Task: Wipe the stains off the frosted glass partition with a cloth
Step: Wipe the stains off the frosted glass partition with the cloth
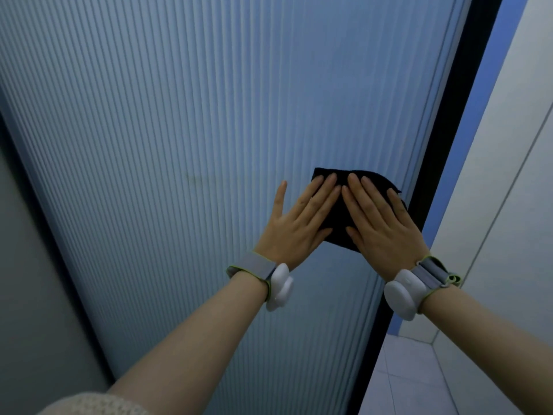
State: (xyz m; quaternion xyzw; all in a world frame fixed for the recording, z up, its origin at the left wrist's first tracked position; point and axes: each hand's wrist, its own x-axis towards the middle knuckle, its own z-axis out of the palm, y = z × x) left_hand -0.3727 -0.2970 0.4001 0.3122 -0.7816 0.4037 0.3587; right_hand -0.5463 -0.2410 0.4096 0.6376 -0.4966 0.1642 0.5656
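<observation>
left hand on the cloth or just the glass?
Touching. In the head view the left hand lies flat with its fingers overlapping the black cloth; its thumb rests on the glass partition.

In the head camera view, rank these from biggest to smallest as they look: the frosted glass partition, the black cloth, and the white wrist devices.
1. frosted glass partition, fills most of the view.
2. black cloth, partly covered by both hands.
3. The white wrist devices, left and right; the right looks slightly bigger, but nearness may explain that, so unranked.

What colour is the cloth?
Black, the cloth, pressed flat on the glass; head view.
</observation>
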